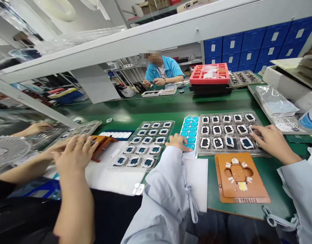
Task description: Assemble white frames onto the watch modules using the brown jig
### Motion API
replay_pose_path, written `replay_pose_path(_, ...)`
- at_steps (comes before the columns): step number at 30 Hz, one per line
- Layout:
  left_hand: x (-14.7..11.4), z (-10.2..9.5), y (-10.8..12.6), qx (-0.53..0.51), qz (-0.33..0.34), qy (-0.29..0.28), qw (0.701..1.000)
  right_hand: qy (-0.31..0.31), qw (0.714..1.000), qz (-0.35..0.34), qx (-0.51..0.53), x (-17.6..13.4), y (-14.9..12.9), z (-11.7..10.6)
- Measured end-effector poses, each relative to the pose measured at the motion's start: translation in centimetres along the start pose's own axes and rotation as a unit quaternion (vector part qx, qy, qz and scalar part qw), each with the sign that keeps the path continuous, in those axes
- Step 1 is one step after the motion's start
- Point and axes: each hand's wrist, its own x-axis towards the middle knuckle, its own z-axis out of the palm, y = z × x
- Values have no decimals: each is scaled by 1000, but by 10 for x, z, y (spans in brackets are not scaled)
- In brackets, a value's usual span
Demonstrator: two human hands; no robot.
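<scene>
My left hand (177, 142) rests with curled fingers at the lower left edge of a sheet of blue stickers (193, 129); its fingertips meet the sheet near the bottom rows. Just right of that sheet lies a clear plastic tray (232, 153) with rows of white-framed parts with dark centres. My right hand (271, 140) reaches to the tray's right column, its thumb and fingers closed around a white-framed part (253, 128), partly covered by the fingers. In front of the tray, an orange fixture (241, 178) lies flat, with a shaped recess and white pads.
At left, a co-worker's hands (76, 152) are over another orange fixture (101, 145); a second tray of parts (146, 140) lies beside them. A white foam sheet (196, 183) is under my left forearm. Across the green bench (135, 110) sit a person in blue (168, 69) and a red box (209, 73).
</scene>
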Motion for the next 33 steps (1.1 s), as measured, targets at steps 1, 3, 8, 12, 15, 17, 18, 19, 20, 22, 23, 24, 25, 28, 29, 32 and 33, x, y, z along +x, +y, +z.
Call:
replay_pose_path(1,1,0,0,-1,1,-2,1000,4,1000,-2,14,0,1,1)
replay_pose_path(3,2,1,-1,-3,2,-3,1000,12,999,-7,38,0,4,3)
replay_pose_path(8,-2,0,2,-10,6,10,1000,23,998,-8,59,0,5,2)
replay_pose_path(12,-14,-3,9,-19,26,43,999,27,997,0,73,1,4,2)
replay_pose_path(15,-26,-5,17,-39,74,76,994,38,995,12,93,1,-1,-2)
replay_pose_path(17,-34,-6,22,-60,118,101,986,61,990,24,127,1,-9,-10)
replay_pose_path(18,-38,-5,25,-70,139,113,981,74,985,34,153,0,-15,-15)
replay_pose_path(19,-42,-5,28,-86,162,133,974,86,978,46,184,-1,-22,-21)
replay_pose_path(20,-47,-3,31,-113,194,167,960,91,969,59,223,-3,-30,-28)
replay_pose_path(22,-57,1,38,-198,298,267,895,77,939,76,326,-7,-45,-41)
replay_pose_path(23,-63,4,42,-239,374,307,842,51,919,78,382,-11,-52,-48)
replay_pose_path(24,-69,8,46,-272,457,330,780,16,899,81,429,-14,-59,-53)
replay_pose_path(25,-74,12,51,-290,535,328,723,-21,880,81,467,-18,-64,-58)
replay_pose_path(28,-86,25,65,-274,673,241,643,-122,838,65,528,-28,-71,-68)
replay_pose_path(29,-88,29,69,-262,686,221,642,-148,828,53,538,-30,-70,-70)
replay_pose_path(32,-88,40,76,-212,694,193,660,-211,819,21,533,-32,-66,-71)
replay_pose_path(33,-86,42,76,-201,693,193,665,-229,826,5,515,-32,-64,-72)
